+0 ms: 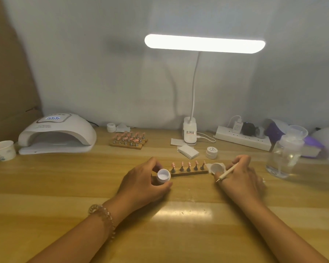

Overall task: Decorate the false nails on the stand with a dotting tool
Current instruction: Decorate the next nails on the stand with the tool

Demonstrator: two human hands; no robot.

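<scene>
Tool [228, 171] in right hand [244, 176]

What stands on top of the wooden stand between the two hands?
Five pink false nails stand on dark holders in one row. The left end of the stand is covered by the white jar that the left hand holds.

left hand [141, 184] grips jar [163, 176] | right hand [243, 174] pinches dotting tool [228, 170]

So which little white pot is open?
The pot held in the left hand: no lid, white inside showing. The pot by the white pads and the far pot are lidded.
</scene>
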